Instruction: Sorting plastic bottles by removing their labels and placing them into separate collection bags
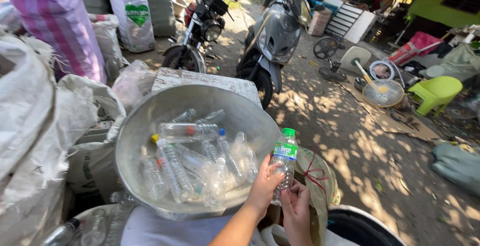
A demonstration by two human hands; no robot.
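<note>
A clear plastic bottle with a green cap and a green label is held upright just past the right rim of a large metal basin. My left hand wraps around the bottle's middle from the left. My right hand grips its lower end from below. Several empty clear plastic bottles lie piled inside the basin, some with coloured caps.
Big woven sacks crowd the left side, and a sack mouth with red string sits under the hands. A motorcycle and a grey scooter stand behind. A green plastic chair and fan parts lie on the dirt at right.
</note>
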